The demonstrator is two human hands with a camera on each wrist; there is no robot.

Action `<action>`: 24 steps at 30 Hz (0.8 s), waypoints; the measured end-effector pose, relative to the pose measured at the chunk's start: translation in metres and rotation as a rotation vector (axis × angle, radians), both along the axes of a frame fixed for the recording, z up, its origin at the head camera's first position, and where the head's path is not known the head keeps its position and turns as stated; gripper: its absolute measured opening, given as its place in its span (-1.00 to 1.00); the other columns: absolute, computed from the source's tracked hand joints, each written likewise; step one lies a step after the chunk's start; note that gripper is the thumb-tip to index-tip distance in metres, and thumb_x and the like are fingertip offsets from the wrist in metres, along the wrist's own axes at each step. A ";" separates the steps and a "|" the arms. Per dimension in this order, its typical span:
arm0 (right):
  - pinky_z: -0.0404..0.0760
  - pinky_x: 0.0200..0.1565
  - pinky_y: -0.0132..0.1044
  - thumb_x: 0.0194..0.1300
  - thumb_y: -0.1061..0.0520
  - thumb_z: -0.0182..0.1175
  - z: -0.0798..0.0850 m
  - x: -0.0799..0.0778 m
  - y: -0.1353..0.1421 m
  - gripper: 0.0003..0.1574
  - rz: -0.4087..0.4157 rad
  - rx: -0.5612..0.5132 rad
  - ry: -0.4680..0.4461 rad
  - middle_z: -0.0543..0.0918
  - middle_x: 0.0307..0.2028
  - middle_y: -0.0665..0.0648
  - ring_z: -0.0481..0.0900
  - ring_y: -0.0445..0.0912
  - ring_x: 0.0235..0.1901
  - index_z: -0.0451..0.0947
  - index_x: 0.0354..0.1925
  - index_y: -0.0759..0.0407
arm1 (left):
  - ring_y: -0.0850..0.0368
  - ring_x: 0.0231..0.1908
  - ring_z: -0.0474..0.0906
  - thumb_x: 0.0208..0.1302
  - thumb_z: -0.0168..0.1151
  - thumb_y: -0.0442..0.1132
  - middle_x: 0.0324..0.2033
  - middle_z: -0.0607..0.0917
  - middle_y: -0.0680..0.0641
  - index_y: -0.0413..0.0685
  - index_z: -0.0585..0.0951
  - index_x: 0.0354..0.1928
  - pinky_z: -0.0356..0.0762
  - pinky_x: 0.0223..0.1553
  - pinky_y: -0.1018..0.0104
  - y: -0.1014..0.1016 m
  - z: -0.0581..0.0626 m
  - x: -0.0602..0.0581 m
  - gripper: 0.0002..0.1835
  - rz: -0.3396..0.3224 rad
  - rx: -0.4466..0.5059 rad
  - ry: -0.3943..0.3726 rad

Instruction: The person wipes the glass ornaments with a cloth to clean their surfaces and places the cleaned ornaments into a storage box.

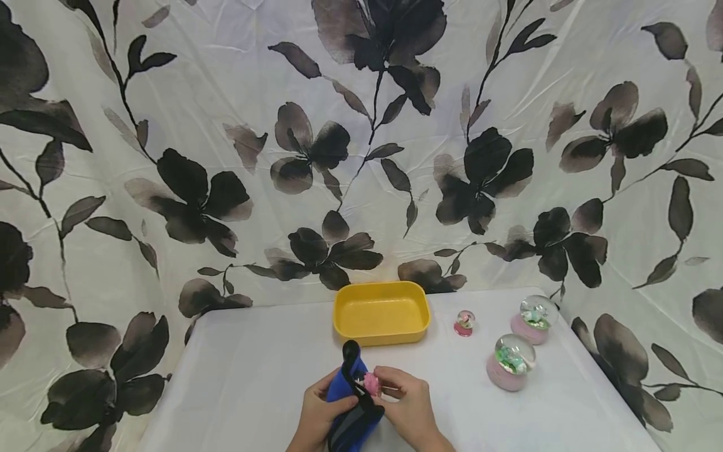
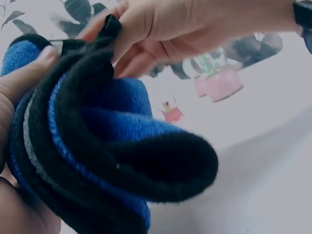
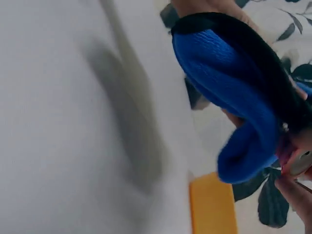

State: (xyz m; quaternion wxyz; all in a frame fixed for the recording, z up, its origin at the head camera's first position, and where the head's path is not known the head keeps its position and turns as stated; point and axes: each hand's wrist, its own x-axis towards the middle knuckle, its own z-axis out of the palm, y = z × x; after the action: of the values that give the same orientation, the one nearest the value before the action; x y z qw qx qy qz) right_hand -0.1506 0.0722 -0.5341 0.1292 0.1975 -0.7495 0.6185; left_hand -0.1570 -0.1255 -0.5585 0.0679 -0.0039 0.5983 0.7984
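In the head view my left hand [image 1: 322, 408] grips a folded blue cloth [image 1: 343, 386] with black edging, its thumb over the near side. The left wrist view shows this cloth [image 2: 117, 126] bent into thick loops. At the cloth's right edge my right hand [image 1: 409, 402] pinches a small pink ornament [image 1: 371, 384], mostly hidden by fingers and cloth. In the right wrist view, a pale round face of the ornament [image 3: 300, 163] shows beside the fingertips, close against the blue fabric [image 3: 224, 83]. Both hands are held near the table's front middle.
Behind the hands stands a yellow rectangular tray [image 1: 381, 339]. To the right are a tiny pink-based snow globe [image 1: 464, 324] and two larger ones, one nearer [image 1: 510, 364] and one farther back [image 1: 533, 320]. A floral curtain [image 1: 361, 157] hangs behind the white table [image 1: 243, 370].
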 end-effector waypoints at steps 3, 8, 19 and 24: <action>0.58 -0.10 -0.37 -0.19 0.43 0.53 0.003 0.001 0.006 -0.40 -0.030 0.238 0.295 0.70 -0.07 0.09 0.67 -0.09 -0.10 0.69 -0.08 0.20 | -0.04 -0.02 0.58 -0.08 0.53 -0.37 0.03 0.63 -0.24 -0.32 0.47 0.24 0.56 -0.03 0.14 0.002 0.001 0.001 -0.25 -0.005 -0.110 -0.003; 0.52 -0.03 -0.44 -0.15 0.44 0.50 0.010 -0.005 0.016 -0.38 0.092 0.398 0.494 0.68 -0.02 0.11 0.65 -0.13 -0.06 0.67 -0.03 0.18 | -0.01 0.03 0.55 -0.09 0.56 -0.32 0.06 0.62 -0.21 -0.24 0.54 0.20 0.51 0.03 0.17 -0.001 0.007 0.001 -0.29 -0.060 -0.243 0.016; 0.67 -0.30 -0.26 0.04 0.20 0.48 0.001 -0.011 0.020 -0.51 0.206 -0.116 -0.351 0.69 -0.13 0.19 0.72 -0.01 -0.29 0.63 -0.04 0.29 | 0.00 -0.03 0.57 -0.07 0.48 -0.43 -0.01 0.66 -0.20 -0.32 0.53 0.17 0.49 0.00 0.25 -0.012 0.007 -0.003 -0.34 -0.137 -0.158 0.081; 0.67 -0.27 -0.17 0.10 0.18 0.44 0.002 -0.004 0.017 -0.51 0.210 -0.243 -0.579 0.68 -0.22 0.22 0.71 0.00 -0.33 0.58 -0.04 0.42 | -0.01 0.00 0.56 -0.12 0.51 -0.45 0.01 0.64 -0.23 -0.37 0.50 0.18 0.49 0.03 0.25 -0.008 0.005 0.004 -0.29 -0.104 -0.121 0.088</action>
State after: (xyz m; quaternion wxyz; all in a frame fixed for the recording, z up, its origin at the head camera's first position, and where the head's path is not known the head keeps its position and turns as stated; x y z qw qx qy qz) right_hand -0.1545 0.0891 -0.5326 -0.1313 0.0728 -0.6513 0.7439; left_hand -0.1534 -0.1334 -0.5537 0.0827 0.0582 0.6471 0.7557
